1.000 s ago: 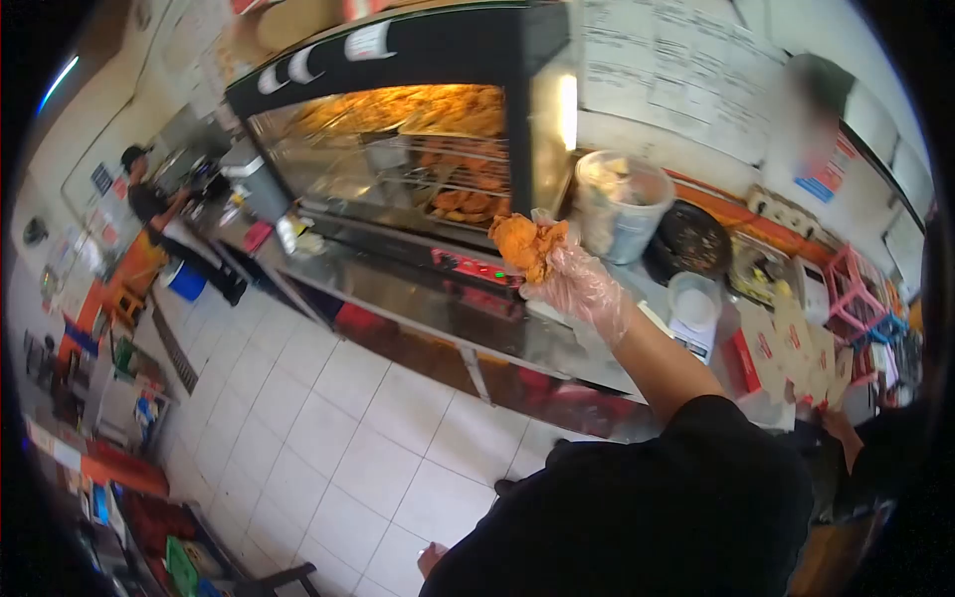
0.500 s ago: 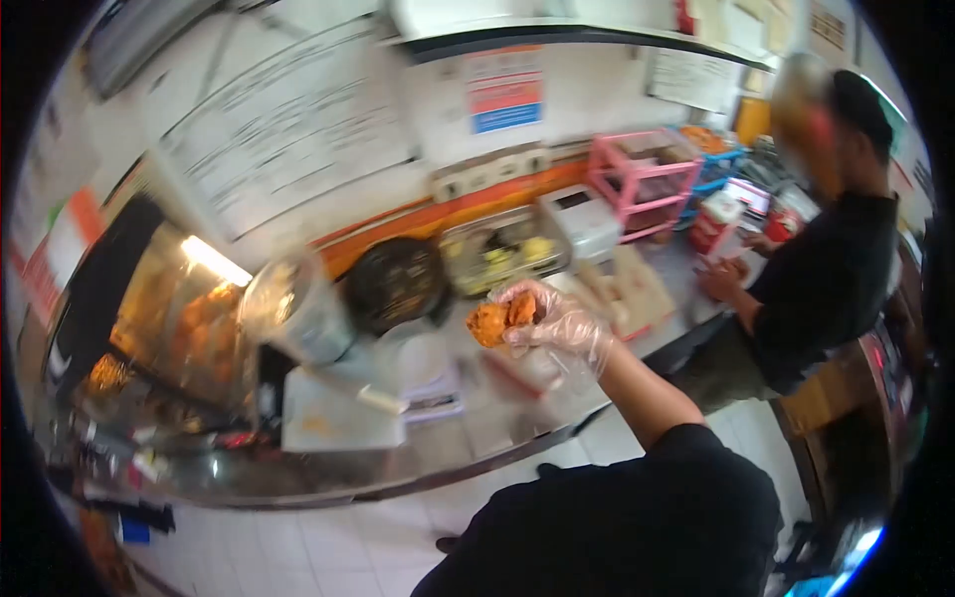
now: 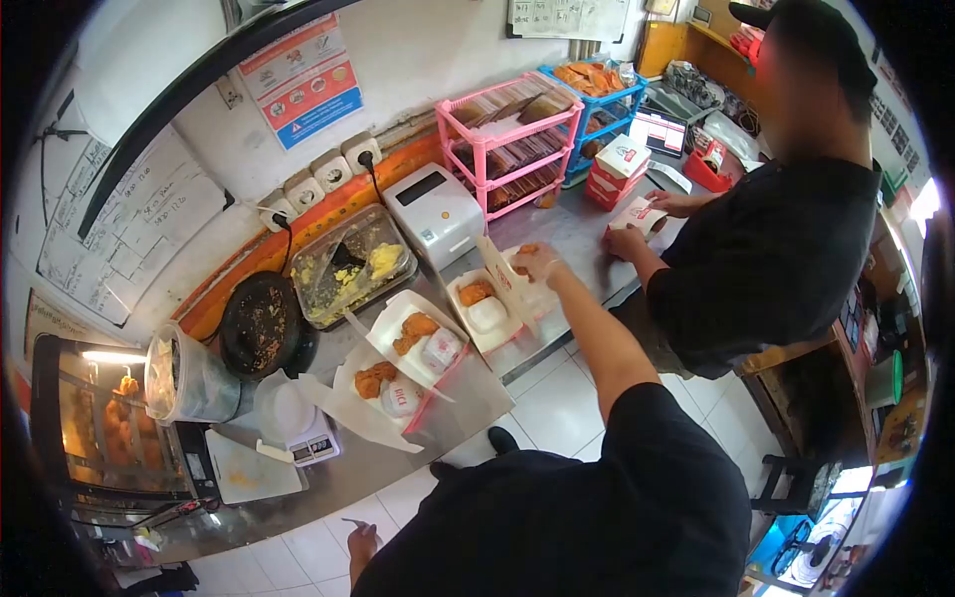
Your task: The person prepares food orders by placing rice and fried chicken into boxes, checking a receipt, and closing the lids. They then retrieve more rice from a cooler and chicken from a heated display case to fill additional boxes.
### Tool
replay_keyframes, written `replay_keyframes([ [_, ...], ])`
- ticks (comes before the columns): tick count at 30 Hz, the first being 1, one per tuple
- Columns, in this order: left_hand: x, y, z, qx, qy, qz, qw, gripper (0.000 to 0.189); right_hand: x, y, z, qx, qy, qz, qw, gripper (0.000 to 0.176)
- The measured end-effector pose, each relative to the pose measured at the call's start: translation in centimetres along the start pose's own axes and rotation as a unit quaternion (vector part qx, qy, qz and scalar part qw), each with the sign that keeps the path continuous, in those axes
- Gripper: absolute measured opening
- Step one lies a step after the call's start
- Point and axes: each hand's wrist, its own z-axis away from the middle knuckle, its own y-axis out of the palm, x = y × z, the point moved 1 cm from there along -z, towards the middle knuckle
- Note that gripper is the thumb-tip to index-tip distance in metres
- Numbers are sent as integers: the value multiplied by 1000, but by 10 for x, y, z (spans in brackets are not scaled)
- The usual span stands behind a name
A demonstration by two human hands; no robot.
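Note:
My right hand [image 3: 542, 262], in a clear glove, reaches into the farthest of several open boxes, its fingers closed on a piece of fried chicken [image 3: 522, 258]. Beside it, an open box holds fried chicken [image 3: 477, 292] and a white rounded item [image 3: 487, 314]. Nearer boxes hold chicken pieces [image 3: 415, 331] [image 3: 375, 379] beside printed wrapped packs [image 3: 441, 350] [image 3: 401, 399]. Low at the bottom edge, my left hand [image 3: 363, 545] is closed around a thin greyish thing, too small to make out.
A co-worker [image 3: 766, 249] stands at the right, handling a box [image 3: 637, 217]. Along the wall are a pink rack [image 3: 507, 184], a white device [image 3: 434, 214], a tray [image 3: 350, 306] and a black pan [image 3: 261, 323]. A scale [image 3: 314, 438] and heated cabinet [image 3: 111, 418] are leftward.
My right hand has gone from holding chicken up over the counter to down in the farthest box. The view has turned, bringing the open boxes and my left hand into sight.

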Motion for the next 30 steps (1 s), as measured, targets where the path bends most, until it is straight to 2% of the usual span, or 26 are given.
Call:
replay_keyframes([
  [1, 11, 7, -6, 28, -34, 22, 999, 37, -15, 8, -20, 6, -1, 0, 1000, 23],
  [2, 19, 13, -11, 54, -68, 42, 995, 37, -32, 18, -38, -90, -44, 91, 991, 25],
  [3, 1, 8, -5, 45, -92, -7, 995, 35, -39, 27, -50, -183, -88, 179, 963, 28],
  [4, -14, 5, 2, 38, -116, -56, 991, 34, -24, 31, -39, -174, -89, 180, 964, 28],
  [5, -48, -6, 13, 33, -141, -103, 984, 33, 7, 32, -12, -117, -94, 278, 949, 30],
  [6, -57, -12, 15, 41, -128, -114, 984, 33, 29, 37, 3, -59, -99, 373, 920, 32],
  [7, -63, -19, 20, 59, -86, -87, 991, 33, 14, 41, -13, -55, -130, 329, 934, 30],
  [8, -69, -27, 27, 84, -34, -35, 995, 33, -4, 38, -29, -48, -162, 285, 944, 27],
  [9, -76, -37, 33, 115, -19, 45, 992, 34, -11, 33, -29, -60, -165, 341, 924, 29],
  [10, -97, -57, 35, 130, -84, 142, 978, 30, -10, 35, -19, -70, -172, 395, 900, 31],
  [11, -118, -77, 36, 130, -154, 243, 949, 28, -14, 32, -1, -118, -105, 386, 909, 34],
  [12, -139, -96, 39, 118, -221, 331, 910, 26, -92, 16, -46, -75, -40, 450, 889, 36],
  [13, -200, -145, 47, 100, -221, 377, 894, 26, -104, 19, -45, -23, 19, 513, 858, 38],
  [14, -229, -172, 50, 19, -141, 423, 895, 28, -116, 15, -37, -34, -6, 489, 872, 37],
  [15, -235, -200, 51, 0, -29, 402, 915, 32, -69, 25, 12, -43, -32, 464, 884, 39],
  [16, -256, -223, 49, -105, 26, 407, 907, 36, -76, 14, 2, -40, -128, 514, 847, 32],
  [17, -257, -240, 45, -172, 56, 430, 885, 38, -84, 3, -8, -51, -222, 562, 795, 27],
  [18, -276, -263, 42, -250, 124, 417, 865, 37, -61, 0, -26, -22, -169, 541, 824, 26],
  [20, -290, -294, 30, -302, 187, 548, 757, 42, 8, 14, -28, -117, -110, 474, 866, 31],
  [21, -296, -308, 23, -327, 210, 597, 702, 47, 34, 20, -36, -142, -301, 435, 837, 37],
  [22, -296, -323, 18, -313, 242, 602, 694, 51, 55, 29, -44, -162, -477, 371, 780, 43],
  [24, -288, -352, 5, -295, 293, 585, 696, 59, 152, 112, 16, -125, -389, 169, 897, 51],
  [25, -279, -364, -2, -292, 312, 566, 705, 62, 192, 157, 48, -89, -359, 94, 924, 56],
  [27, -255, -386, -10, -291, 347, 528, 719, 66, 248, 241, 102, 6, -327, 23, 945, 70],
  [29, -232, -407, -11, -305, 376, 520, 704, 67, 286, 318, 145, 103, -298, 2, 949, 85],
  [30, -221, -416, -9, -272, 387, 534, 701, 68, 296, 350, 158, 188, -282, -28, 940, 91],
])
